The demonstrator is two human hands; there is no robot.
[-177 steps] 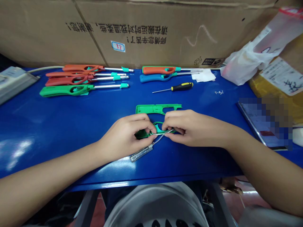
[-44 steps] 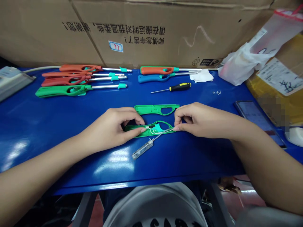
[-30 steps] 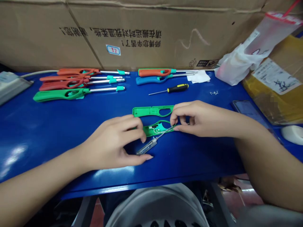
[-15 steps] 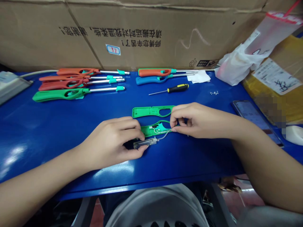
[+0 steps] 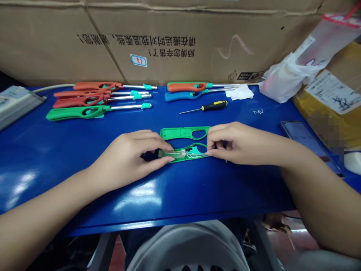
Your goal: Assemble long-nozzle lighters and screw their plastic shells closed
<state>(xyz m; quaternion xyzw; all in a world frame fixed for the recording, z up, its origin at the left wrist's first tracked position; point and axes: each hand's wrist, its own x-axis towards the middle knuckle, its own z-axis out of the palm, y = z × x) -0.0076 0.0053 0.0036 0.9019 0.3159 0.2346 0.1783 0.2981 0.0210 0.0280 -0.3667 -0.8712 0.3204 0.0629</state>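
Note:
A green lighter half-shell (image 5: 184,159) lies open side up on the blue table, with a teal trigger (image 5: 195,151) and thin wires in it. My left hand (image 5: 132,156) grips a clear fuel tank (image 5: 172,154) between thumb and fingers, at the shell's left end; the tank appears to lie in the shell. My right hand (image 5: 225,145) is closed in a pinch at the shell's right end, where the thin gas tube runs to its fingertips. Just behind lies the other green half-shell (image 5: 177,133), its right end partly covered by my right hand.
Several assembled lighters (image 5: 81,111) lie at the back left, and others (image 5: 186,87) at the back centre. A screwdriver (image 5: 214,105), small screws (image 5: 258,111), white tissue (image 5: 239,92) and a phone (image 5: 307,145) lie to the right. A cardboard box (image 5: 169,22) stands along the back.
My left hand has moved the fuel tank from in front of the lower half-shell up and back into its left end. My right hand stays pinched at the tube.

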